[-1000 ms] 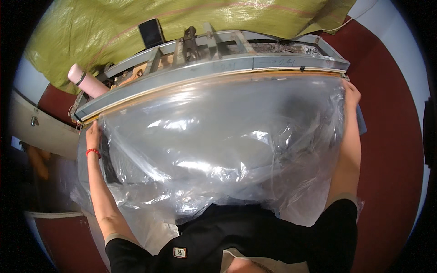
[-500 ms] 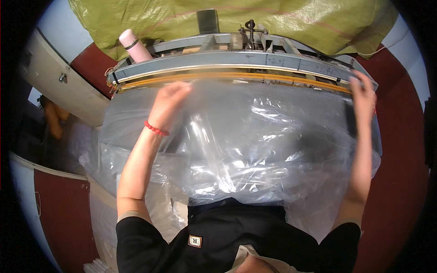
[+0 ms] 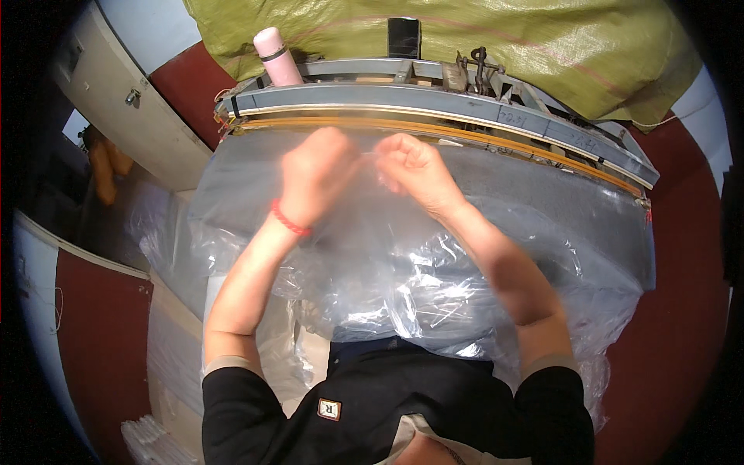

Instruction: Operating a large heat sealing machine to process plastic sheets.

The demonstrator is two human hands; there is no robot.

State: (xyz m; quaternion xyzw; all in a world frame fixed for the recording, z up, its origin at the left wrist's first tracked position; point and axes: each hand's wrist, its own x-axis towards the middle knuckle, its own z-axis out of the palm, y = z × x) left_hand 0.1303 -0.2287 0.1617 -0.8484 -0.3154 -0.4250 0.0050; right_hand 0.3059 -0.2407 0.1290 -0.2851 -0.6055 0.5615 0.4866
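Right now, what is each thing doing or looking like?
Left hand: closed, pinching the plastic.
Right hand: closed, pinching the plastic.
Plastic sheet: clear, crumpled, spread over the table.
Sealer bar: lying along the sheet's far edge.
Pink bottle: upright, capped.
Phone: screen dark.

Your left hand (image 3: 314,174) and right hand (image 3: 411,167) side by side at upper centre on the plastic sheet (image 3: 434,263), sealing machine bar (image 3: 434,108) just behind, bottle (image 3: 277,56) upper left, phone (image 3: 404,36) right of it.
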